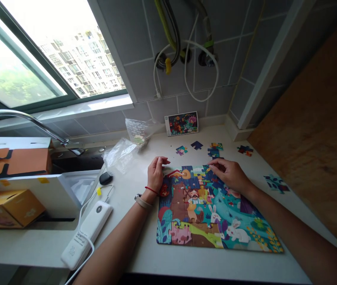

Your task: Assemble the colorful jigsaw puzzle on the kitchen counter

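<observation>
A colourful jigsaw puzzle, largely joined, lies on the white counter in front of me. Beside its upper left corner rests my left hand, loosely curled, with nothing visible in it. My right hand reaches over the upper right part; thumb and forefinger pinch at a puzzle piece on the far edge. Just beyond that edge lie a small pink-and-teal piece, a dark blue piece and some joined pieces. My right hand and forearm hide part of the puzzle.
Against the tiled wall leans a reference picture card. Further loose pieces and a teal cluster lie to the right. At left are clear plastic bags, a white power bank with cable, a black object, boxes and a faucet.
</observation>
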`<state>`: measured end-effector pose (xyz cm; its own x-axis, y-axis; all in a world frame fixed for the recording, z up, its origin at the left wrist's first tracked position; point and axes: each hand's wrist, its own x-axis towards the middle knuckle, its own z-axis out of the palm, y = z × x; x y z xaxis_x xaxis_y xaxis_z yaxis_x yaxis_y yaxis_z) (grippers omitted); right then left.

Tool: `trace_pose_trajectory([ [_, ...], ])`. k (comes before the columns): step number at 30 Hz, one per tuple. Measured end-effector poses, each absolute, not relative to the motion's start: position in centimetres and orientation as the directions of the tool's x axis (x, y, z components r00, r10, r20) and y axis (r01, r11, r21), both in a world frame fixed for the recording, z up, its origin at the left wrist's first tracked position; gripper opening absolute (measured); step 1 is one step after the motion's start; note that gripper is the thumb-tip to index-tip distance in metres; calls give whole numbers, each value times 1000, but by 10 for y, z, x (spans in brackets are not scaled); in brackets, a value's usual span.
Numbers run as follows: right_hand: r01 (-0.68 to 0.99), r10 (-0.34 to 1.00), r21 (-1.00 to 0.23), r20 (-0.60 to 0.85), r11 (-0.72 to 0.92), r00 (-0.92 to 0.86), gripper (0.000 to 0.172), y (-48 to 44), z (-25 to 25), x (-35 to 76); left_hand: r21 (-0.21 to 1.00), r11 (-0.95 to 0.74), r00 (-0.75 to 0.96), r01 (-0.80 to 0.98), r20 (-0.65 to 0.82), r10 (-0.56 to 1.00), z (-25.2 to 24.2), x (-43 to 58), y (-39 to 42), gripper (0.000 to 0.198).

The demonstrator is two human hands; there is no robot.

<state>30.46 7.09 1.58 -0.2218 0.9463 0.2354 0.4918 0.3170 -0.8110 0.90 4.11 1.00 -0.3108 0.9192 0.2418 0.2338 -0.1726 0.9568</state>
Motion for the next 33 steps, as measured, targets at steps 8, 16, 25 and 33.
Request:
trace_pose_trajectory([
  [8,508,941,-795,246,333,-233,32,72,16,304,955,-161,-311,248,236,921,7,8,42,50],
  [16,526,934,-774,253,352,-252,31,70,22,304,953,-178,-299,243,248,921,6,8,43,50],
  [25,529,929,-770,232,356,-288,27,67,27,303,947,-192,-289,258,265,920,7,9,43,49],
  [33,507,934,-792,226,341,-275,26,67,21,301,932,-165,-295,322,265,918,1,6,46,52],
])
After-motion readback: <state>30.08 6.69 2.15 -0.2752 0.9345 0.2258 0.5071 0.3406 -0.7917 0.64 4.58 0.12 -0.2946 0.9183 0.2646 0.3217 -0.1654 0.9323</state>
